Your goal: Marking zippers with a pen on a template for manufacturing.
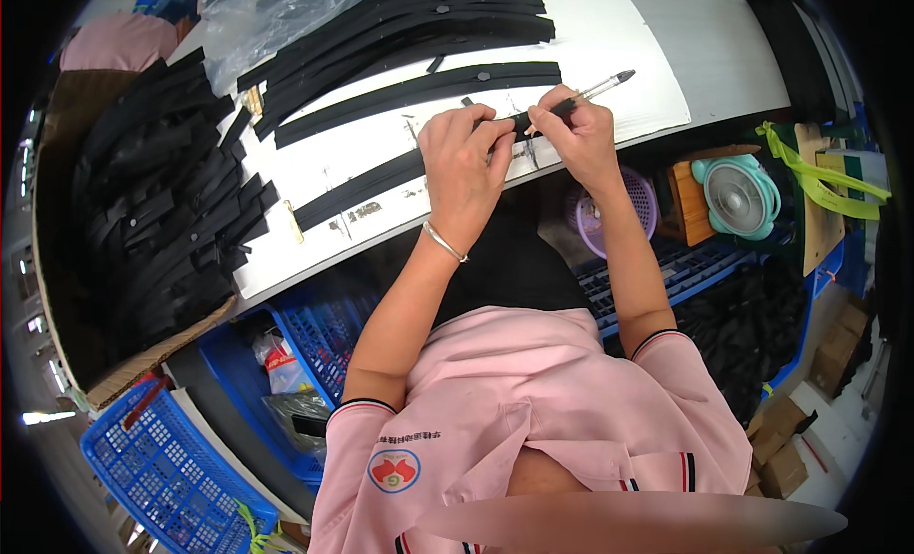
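A long black fabric strip (367, 187) lies along the near edge of the white tabletop (609, 35). My left hand (465, 159) pinches its right end between thumb and fingers. Close beside it, my right hand (579, 140) has its fingers bent in at the same end and also holds a pen (602, 86), whose clear barrel points up to the right. What exactly the right fingertips grip is partly hidden. Just beyond my hands rests another black strip (419, 99) with a small grey round spot on it.
Farther back lie several stacked black strips (400, 29) and a clear plastic bag (257, 26). A cardboard box (167, 356) full of black pieces stands left, above a blue basket (171, 468). Below the table's right side are a purple basket (640, 197) and a turquoise fan (741, 197).
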The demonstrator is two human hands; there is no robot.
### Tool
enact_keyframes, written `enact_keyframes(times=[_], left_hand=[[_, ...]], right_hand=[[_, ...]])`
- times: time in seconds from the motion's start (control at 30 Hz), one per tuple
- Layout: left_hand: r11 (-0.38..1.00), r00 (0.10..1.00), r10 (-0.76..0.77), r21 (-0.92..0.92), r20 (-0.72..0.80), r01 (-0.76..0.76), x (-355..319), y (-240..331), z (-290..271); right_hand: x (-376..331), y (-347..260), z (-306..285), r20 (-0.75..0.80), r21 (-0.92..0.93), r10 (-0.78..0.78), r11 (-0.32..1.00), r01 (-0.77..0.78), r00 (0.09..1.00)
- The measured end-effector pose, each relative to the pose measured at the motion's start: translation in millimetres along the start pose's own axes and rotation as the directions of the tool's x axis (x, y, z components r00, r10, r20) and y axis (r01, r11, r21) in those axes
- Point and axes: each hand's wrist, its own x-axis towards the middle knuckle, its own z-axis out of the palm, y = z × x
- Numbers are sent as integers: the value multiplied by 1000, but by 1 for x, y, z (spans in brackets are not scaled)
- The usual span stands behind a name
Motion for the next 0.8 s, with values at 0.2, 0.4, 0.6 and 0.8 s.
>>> enact_keyframes(times=[0.2,0.4,0.6,0.8], left_hand=[[1000,1000,-4,-10,-13,4,1,-3,0],[1000,1000,14,-11,2,-14,-5,-4,-6],[995,981,-57,96,188,39,-35,3,-28],[990,970,8,138,244,-42,17,-43,-18]], right_hand=[[1,3,0,57,-105,-1,995,7,998],[0,-5,-2,71,-48,83,996,-80,994],[-11,13,-10,-108,32,-12,999,15,994],[-11,14,-2,-169,96,19,995,-3,985]])
